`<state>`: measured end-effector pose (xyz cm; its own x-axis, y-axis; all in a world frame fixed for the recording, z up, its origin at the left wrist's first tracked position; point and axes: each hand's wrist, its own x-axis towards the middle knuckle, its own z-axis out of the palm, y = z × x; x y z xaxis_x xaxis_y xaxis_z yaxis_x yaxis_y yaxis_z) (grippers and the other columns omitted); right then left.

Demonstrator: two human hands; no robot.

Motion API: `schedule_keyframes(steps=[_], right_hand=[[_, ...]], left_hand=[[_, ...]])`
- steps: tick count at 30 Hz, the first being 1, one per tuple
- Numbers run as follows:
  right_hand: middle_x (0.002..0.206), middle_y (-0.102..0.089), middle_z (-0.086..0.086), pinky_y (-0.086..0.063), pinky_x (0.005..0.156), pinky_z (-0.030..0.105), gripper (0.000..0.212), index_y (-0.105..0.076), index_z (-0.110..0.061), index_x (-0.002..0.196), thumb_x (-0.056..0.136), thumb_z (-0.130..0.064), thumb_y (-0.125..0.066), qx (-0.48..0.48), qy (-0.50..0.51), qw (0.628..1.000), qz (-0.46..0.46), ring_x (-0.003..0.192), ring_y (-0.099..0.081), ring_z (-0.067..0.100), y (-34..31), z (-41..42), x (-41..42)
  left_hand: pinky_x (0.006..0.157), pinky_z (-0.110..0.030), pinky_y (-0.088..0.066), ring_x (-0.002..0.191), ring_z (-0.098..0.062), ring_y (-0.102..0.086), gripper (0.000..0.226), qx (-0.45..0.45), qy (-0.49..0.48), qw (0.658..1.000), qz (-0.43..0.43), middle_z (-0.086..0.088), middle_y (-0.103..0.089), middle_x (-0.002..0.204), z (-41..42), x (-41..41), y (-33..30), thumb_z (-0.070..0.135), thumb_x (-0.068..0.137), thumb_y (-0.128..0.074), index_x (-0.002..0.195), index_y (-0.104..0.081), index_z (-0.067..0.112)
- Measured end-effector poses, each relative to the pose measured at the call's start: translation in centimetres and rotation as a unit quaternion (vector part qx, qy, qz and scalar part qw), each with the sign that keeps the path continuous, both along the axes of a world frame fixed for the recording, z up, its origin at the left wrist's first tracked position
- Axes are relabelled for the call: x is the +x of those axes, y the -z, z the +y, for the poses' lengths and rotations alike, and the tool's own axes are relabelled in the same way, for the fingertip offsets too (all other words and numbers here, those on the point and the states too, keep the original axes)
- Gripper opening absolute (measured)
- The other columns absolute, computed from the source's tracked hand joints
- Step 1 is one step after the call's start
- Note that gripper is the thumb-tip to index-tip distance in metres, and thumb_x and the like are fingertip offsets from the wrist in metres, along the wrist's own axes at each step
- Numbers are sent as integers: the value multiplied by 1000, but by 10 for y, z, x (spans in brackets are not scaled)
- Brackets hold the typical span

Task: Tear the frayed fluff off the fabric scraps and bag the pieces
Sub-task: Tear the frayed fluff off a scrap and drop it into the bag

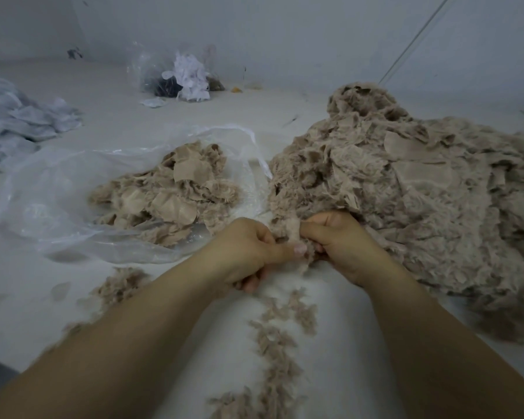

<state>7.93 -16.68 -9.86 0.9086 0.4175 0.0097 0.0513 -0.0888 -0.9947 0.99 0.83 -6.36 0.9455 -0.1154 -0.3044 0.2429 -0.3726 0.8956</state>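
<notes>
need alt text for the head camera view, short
Both hands, left hand and right hand, pinch a fluffy beige fabric scrap at the edge of a big scrap pile. A clear plastic bag of scraps lies left; torn fluff litters the white surface.

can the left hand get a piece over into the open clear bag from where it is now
Probably yes. The left hand sits just beside the clear bag, whose mouth faces it and lies open, with nothing standing between them. For now, though, it is pinching the scrap together with the right hand.
</notes>
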Motion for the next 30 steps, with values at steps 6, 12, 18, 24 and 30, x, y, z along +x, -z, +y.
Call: schedule_keyframes(steps=[6,12,18,24,30], right_hand=[[58,-57,14,-46,58,28,36,-69,-14,59,74,-45,-78,12,-49,999,11,57,-47,24,0,-3,-1],[48,-43,-7,-52,57,21,43,-56,-24,47,85,-28,-73,13,-57,998,36,47,-45,5,1,-1,2],[46,-42,-5,-53,54,21,22,-59,-5,68,91,-4,-59,4,-23,999,46,44,-44,7,0,0,2],[51,-45,-4,-52,55,20,32,-65,-21,58,75,-46,-77,15,-52,997,49,50,-47,7,-1,1,-1],[51,-42,-6,-52,56,20,29,-69,-6,76,79,-35,-72,27,-36,998,52,51,-47,8,3,-2,3]], left_hand=[[32,-19,-31,32,-18,-48,22,-109,-74,991,-19,-11,-61,53,-17,6,4,7,94,-62,73,-58,5],[33,-20,-33,34,-22,-49,27,-216,-129,968,1,-14,-58,52,-12,8,7,5,102,-45,75,-50,4],[33,-19,-32,33,-21,-48,22,-221,-142,965,6,-13,-57,51,-8,10,9,13,102,-50,81,-53,5],[34,-19,-31,34,-21,-47,29,-222,-132,966,13,-11,-55,52,-8,9,10,17,102,-50,75,-54,8],[33,-19,-29,34,-21,-45,36,-243,-148,958,17,-12,-54,52,-6,12,13,31,101,-52,79,-61,4]])
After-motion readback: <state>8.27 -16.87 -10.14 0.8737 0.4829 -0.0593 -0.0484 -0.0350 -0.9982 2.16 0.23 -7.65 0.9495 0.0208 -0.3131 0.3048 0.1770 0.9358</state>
